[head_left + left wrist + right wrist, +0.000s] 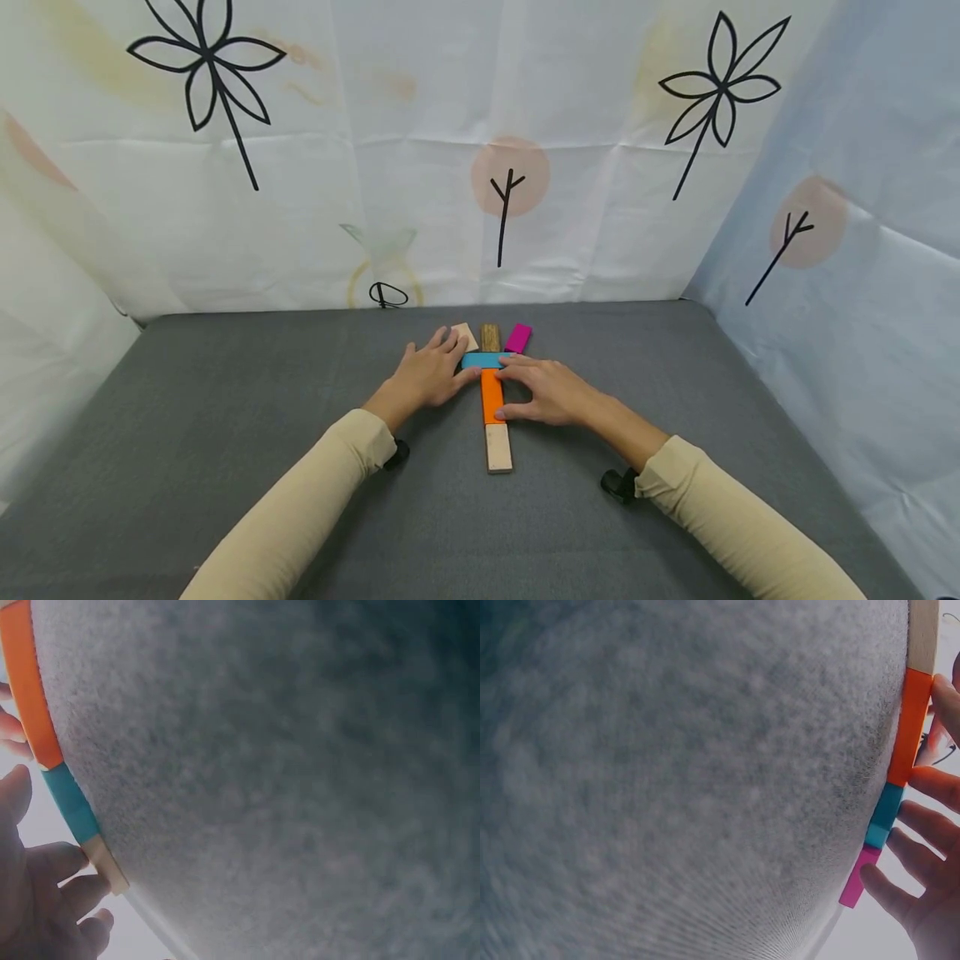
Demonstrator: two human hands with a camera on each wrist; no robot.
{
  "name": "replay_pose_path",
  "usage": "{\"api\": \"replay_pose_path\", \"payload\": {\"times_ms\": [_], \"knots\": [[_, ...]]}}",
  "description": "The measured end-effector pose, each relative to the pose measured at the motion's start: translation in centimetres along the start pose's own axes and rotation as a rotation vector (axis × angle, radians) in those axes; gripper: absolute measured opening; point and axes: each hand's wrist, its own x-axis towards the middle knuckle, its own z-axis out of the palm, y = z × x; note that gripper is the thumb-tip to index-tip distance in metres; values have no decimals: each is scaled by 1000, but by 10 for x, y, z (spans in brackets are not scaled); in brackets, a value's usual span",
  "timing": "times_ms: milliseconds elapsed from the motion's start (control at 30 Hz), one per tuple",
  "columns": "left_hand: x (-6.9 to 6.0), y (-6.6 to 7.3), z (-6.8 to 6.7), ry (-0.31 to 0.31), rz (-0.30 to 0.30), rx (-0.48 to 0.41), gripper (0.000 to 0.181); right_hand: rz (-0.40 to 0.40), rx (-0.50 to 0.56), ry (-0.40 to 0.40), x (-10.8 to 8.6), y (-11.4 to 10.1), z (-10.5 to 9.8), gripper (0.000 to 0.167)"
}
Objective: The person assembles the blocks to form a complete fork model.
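Observation:
Flat blocks lie in a figure on the grey surface. A blue block [482, 360] lies crosswise, with an orange block [491, 396] below it and a pale wooden block [498, 450] at the near end. Beyond the blue one, a second pale block [467, 335], a brown block [490, 337] and a magenta block [518, 337] fan out. My left hand [431, 373] touches the second pale block with its fingers, its thumb near the blue block's left part. My right hand [551, 390] has spread fingers touching the blue, orange and magenta blocks [859, 877].
A grey cloth-covered table [240, 400] lies under the blocks. White fabric [420, 167] printed with plants stands along its far edge, and more fabric [862, 333] hangs at the right. Dark wrist cameras [619, 485] sit under both forearms.

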Motion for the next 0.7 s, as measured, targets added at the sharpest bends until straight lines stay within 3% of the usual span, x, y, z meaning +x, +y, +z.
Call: {"api": "replay_pose_path", "payload": {"times_ms": [400, 700], "knots": [[-1, -5, -5, 5, 18, -28, 71, 9, -12, 21, 1, -2, -1, 60], [1, -10, -1, 15, 38, -32, 69, 22, -28, -12, 2, -3, -2, 62]]}}
